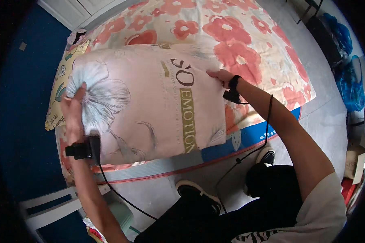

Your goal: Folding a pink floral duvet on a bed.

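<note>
A plump pink pillow (pixel 146 97) with a pale blue-grey flower print and large lettering lies in front of me on the bed. My left hand (pixel 73 107) is closed on its left edge, thumb on top and the other fingers partly hidden at the side. At the upper right edge, my right hand (pixel 221 76) pinches the fabric between thumb and fingers. Under the pillow spreads a cream sheet (pixel 271 56) with coral-red flowers. A yellow patterned cloth (pixel 54 103) sticks out beside my left hand. Black bands with cables circle both wrists.
A blue and grey mat edge (pixel 215 156) shows along the bed's near side, above my shoes. At lower left stand a white chair (pixel 56 210) and a pale green bin (pixel 119 216). Blue plastic bags (pixel 351 85) and a cardboard box (pixel 355 162) sit at the right.
</note>
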The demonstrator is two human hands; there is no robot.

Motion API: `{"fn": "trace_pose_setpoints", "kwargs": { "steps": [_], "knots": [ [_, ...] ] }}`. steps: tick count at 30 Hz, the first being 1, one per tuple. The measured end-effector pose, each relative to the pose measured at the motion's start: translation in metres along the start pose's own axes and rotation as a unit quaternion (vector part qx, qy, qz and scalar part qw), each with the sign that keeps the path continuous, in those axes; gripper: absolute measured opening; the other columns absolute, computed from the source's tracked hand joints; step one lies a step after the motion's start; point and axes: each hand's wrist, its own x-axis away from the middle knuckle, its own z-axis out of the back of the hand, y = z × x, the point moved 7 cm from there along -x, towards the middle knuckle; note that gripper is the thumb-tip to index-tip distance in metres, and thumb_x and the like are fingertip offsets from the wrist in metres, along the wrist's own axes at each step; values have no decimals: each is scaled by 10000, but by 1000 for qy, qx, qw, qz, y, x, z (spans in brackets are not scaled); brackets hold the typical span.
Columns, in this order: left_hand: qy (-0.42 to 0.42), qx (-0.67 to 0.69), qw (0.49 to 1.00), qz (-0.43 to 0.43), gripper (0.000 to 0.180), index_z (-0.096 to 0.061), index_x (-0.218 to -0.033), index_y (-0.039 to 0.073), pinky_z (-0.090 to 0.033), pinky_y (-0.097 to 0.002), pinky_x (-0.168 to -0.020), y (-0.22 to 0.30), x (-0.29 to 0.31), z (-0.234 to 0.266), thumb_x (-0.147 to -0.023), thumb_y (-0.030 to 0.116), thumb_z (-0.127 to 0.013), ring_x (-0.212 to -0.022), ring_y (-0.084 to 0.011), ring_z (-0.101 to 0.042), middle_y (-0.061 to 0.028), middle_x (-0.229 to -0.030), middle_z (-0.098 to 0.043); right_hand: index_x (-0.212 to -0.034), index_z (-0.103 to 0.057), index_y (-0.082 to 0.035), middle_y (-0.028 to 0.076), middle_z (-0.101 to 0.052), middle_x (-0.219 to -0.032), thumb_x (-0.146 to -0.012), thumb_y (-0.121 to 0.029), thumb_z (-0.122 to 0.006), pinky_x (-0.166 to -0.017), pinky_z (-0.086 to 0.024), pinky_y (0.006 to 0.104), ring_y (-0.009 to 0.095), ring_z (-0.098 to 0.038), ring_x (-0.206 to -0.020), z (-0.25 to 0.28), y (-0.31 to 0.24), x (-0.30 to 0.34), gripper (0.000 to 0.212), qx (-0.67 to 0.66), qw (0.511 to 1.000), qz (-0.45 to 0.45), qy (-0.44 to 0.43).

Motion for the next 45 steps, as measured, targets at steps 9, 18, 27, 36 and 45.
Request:
{"fn": "trace_pose_setpoints", "kwargs": {
  "steps": [9,18,27,36,45],
  "knots": [
    [-2,-347,787,-510,517,-628,-1243,44,-532,-314,-856,301,136,-86,-738,-47,-697,-1064,-258,-656,-128,-1220,-646,-1381,-484,-73,153,-527,-1370,-896,-585,-608,-1050,-410,506,297,-486,-1240,-203,-107,109,717,-212,948,-28,-234],
    [-292,-289,862,-298,657,-417,-1427,40,-515,-364,-765,131,298,-260,-802,92,-614,-939,-260,-589,-120,-1070,-526,-1460,-410,-75,172,-505,-1422,-960,-561,-519,-1129,-357,493,333,-467,-1327,12,-30,95,706,-348,909,-8,-229],
    [-474,-412,771,-112,769,-278,-1510,28,-307,-645,-1051,-26,415,-239,-868,252,-638,-1374,-443,-324,-245,-1485,-331,-1464,-411,-79,151,-555,-1376,-976,-516,-515,-1112,-403,410,260,-537,-1274,133,3,146,664,-269,929,-190,-167],
    [-375,-459,780,-198,886,-273,-1494,1,-357,-617,-1022,-58,459,-270,-763,214,-726,-1367,-405,-336,-225,-1482,-324,-1067,-638,0,141,-679,-941,-862,-470,-674,-720,-508,415,296,-662,-830,107,-43,140,514,465,830,292,95],
    [-420,-258,863,-109,715,-382,-1383,1,-542,-363,-775,2,444,-252,-741,59,-692,-1108,-291,-529,-141,-1152,-478,-1068,-632,-23,93,-677,-927,-957,-292,-603,-756,-493,324,182,-638,-866,139,-58,173,293,337,877,303,163]
  ]
}}
